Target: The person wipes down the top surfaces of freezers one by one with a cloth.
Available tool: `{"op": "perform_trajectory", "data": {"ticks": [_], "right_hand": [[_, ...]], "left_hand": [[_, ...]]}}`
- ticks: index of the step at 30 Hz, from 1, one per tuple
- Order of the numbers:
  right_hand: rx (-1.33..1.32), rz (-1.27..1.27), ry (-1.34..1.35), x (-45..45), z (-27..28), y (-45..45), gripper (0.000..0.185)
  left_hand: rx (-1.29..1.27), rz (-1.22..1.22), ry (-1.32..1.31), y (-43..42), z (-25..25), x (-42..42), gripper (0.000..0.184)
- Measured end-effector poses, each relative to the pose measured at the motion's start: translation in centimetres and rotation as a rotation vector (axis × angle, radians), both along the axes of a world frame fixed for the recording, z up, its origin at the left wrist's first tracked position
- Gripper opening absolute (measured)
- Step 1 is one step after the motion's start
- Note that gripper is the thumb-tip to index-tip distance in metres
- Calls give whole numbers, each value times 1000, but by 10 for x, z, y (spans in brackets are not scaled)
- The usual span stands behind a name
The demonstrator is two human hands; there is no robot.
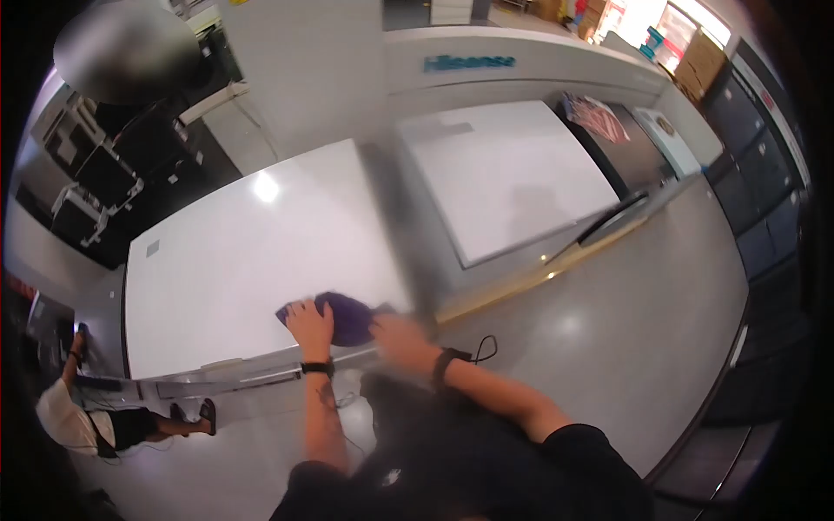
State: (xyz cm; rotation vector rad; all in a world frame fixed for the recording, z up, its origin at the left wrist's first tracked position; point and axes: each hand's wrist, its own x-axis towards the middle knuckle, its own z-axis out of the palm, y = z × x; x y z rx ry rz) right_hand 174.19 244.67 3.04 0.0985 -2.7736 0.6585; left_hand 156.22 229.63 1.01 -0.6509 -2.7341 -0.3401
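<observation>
A purple cloth lies bunched at the near edge of a large white-topped appliance. My left hand is closed on the cloth's left part, and a corner pokes out beyond the fingers. At the cloth's right end is my right hand, blurred by motion, its fingers curled in against the fabric. The cloth spans the gap between both hands. Dark bands circle both wrists.
A second white-topped unit stands to the right, beside a low wall with "Hisense" lettering. Another person is at the far left. Dark refrigerators line the right. A black cable loop shows near my right wrist.
</observation>
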Motion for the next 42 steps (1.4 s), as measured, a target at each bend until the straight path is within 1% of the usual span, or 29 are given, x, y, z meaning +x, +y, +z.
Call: {"op": "perform_trajectory", "data": {"ticks": [2, 4, 5, 6, 8, 9, 11, 13, 14, 15, 16, 17, 19, 20, 21, 22, 23, 25, 26, 27, 28, 29, 31, 34, 36, 37, 40, 41, 42], "right_hand": [[-47, -47, -86, 40, -1, 32, 39], [-214, -187, -209, 77, -17, 66, 36], [-307, -252, -276, 99, -29, 77, 34], [-331, -316, -163, 122, -42, 88, 32], [-376, -417, 63, 163, -60, 112, 28], [-420, -467, 31, 178, -67, 122, 27], [-504, -555, -44, 200, -74, 139, 25], [-475, -663, -30, 200, -82, 150, 24], [-456, -721, -17, 195, -78, 160, 23], [-518, -727, 51, 188, -74, 172, 23], [-581, -734, 113, 178, -58, 181, 22], [-641, -743, 171, 167, -44, 192, 22], [-602, -747, 265, 152, -24, 222, 21], [-553, -735, 274, 147, -7, 236, 23], [-506, -724, 277, 144, 14, 247, 24], [-450, -705, 280, 143, 35, 261, 26], [-370, -693, 310, 143, 54, 276, 29], [-209, -628, 349, 143, 83, 302, 37], [-138, -669, 336, 141, 87, 313, 40], [-71, -708, 330, 138, 89, 324, 43], [-4, -746, 330, 133, 89, 332, 46], [-50, -733, 320, 131, 81, 337, 47], [-148, -723, 305, 132, 50, 346, 50], [-310, -615, 217, 119, 17, 343, 55], [-223, -591, 216, 105, 5, 351, 55], [-186, -581, 216, 99, -1, 357, 55], [47, -664, 207, 76, -19, 376, 52], [11, -665, 117, 72, -21, 380, 50], [-21, -659, 32, 69, -22, 387, 48]], "left_hand": [[177, -88, 108, 6, -16, 54, 32], [413, -164, -172, 30, 6, 119, 31], [404, -197, -330, 39, 1, 145, 31], [392, -222, -489, 50, -3, 167, 32], [366, -510, -425, 76, -1, 198, 36], [361, -544, -516, 84, -4, 207, 37], [358, -598, -703, 104, -7, 217, 38], [281, -494, -1010, 121, 2, 209, 40], [242, -444, -1156, 130, 8, 201, 41], [302, -459, -1166, 139, -11, 188, 42], [360, -473, -1182, 146, -48, 170, 44], [420, -485, -1203, 149, -70, 155, 45], [158, -537, -1444, 174, 4, 125, 79], [192, -496, -1388, 179, -35, 95, 72], [237, -610, -1313, 196, -4, 82, 64], [382, -595, -1327, 213, 28, 76, 57], [472, -566, -1269, 232, 59, 72, 52], [518, -611, -647, 272, 88, 65, 51], [379, -538, -299, 290, 116, 74, 49], [361, -482, 13, 310, 120, 79, 46], [345, -470, 54, 329, 123, 81, 43], [387, -516, -41, 346, 117, 85, 43], [468, -629, -174, 382, 62, 91, 45], [204, -624, -244, 402, 19, 118, 46], [125, -617, -152, 398, 2, 128, 46], [79, -615, -106, 398, 6, 130, 46], [-20, -638, -334, 391, 18, 118, 46], [-7, -621, -432, 393, 15, 110, 45], [53, -579, -416, 392, 13, 105, 46]]}}
